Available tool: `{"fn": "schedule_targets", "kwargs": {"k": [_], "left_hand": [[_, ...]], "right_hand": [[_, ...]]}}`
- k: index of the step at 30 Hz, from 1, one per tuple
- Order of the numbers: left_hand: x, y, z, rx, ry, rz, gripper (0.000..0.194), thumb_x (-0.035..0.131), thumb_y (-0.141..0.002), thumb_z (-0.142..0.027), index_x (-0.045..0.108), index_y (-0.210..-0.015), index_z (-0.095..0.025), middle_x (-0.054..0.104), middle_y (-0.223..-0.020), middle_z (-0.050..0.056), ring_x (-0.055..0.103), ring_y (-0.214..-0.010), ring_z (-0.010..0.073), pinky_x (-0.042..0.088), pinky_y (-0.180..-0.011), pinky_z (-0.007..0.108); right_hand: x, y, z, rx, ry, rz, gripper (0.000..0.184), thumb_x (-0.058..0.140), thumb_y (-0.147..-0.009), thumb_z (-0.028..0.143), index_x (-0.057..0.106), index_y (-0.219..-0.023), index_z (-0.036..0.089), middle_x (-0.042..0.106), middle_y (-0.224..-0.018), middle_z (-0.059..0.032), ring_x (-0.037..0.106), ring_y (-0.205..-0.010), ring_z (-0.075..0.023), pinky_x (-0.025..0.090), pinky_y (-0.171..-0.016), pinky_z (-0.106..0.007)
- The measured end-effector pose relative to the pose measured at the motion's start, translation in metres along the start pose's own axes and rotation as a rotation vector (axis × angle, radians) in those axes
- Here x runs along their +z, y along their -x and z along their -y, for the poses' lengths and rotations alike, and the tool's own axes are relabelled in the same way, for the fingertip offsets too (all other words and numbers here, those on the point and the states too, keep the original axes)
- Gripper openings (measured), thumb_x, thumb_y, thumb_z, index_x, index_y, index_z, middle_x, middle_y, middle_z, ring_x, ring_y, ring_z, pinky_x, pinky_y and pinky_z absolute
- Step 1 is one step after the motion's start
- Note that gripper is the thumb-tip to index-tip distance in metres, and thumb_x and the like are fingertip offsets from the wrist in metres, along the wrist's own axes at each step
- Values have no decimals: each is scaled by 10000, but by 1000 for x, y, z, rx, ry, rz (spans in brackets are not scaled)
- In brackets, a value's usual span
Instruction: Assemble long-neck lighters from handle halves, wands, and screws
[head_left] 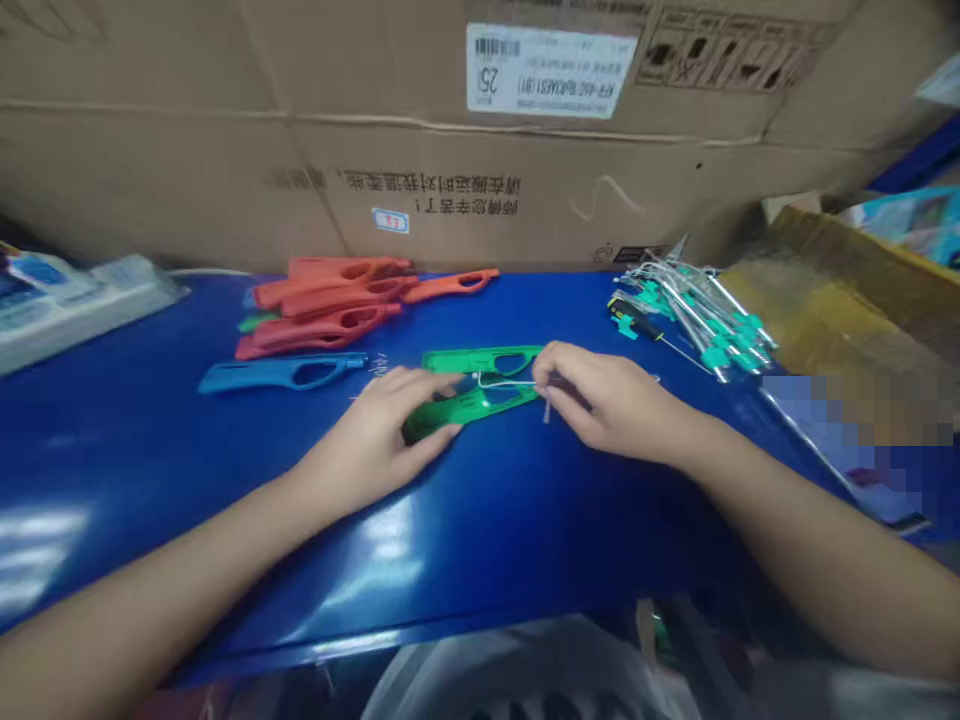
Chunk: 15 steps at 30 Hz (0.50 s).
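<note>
Two green plastic lighter shell halves lie in front of me, an upper half and a lower half with its hollow side up. My left hand grips the left end of the lower half between fingers and thumb. Over the right end, my right hand pinches a thin white wire, which runs left across the lower shell and curls at its tip. A small pale stick-like piece pokes out below the right fingers; what else they hold is hidden.
Red-orange lighter shells are piled at the back left, beside a blue shell and small springs. At right lie metal lighter rods with teal parts and a screwdriver. A cardboard box walls off the back.
</note>
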<state>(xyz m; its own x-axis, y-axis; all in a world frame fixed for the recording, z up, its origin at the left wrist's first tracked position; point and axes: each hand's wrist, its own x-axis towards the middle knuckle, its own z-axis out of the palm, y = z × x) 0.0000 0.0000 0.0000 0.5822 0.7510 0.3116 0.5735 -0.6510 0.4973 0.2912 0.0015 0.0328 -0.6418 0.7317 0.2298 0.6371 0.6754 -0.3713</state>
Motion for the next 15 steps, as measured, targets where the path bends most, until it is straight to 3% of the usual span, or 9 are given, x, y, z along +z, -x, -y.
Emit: {"fn": "schedule_targets", "kwargs": {"k": [4,8,15], "left_hand": [[-4,-3,0,35,-38,36,404,607,-986,-326,591,-1362,-179,709,-1215,84,618,-1056,249,469,-970,414],[-8,-4,-1,20,-41,53,355,618,-967,-322,634,-1302,-206,706,-1235,79,624,-1084,261,456,-995,443],[-4,-4,-2,38,-58,41,382,663,-954,-382,638,-1297,-215,696,-1204,74,619,-1068,258,468,-967,428]], "right_hand": [[-9,1,-5,-27,101,34,100,491,-951,137,459,-921,227,576,-856,18,512,-711,-138,335,-647,-250],[-16,2,-4,18,242,-69,144,512,-905,101,450,-874,227,579,-861,10,512,-742,-149,321,-651,-260],[-9,2,11,18,221,-158,183,546,-990,252,466,-830,216,594,-796,18,516,-674,-132,309,-615,-262]]}}
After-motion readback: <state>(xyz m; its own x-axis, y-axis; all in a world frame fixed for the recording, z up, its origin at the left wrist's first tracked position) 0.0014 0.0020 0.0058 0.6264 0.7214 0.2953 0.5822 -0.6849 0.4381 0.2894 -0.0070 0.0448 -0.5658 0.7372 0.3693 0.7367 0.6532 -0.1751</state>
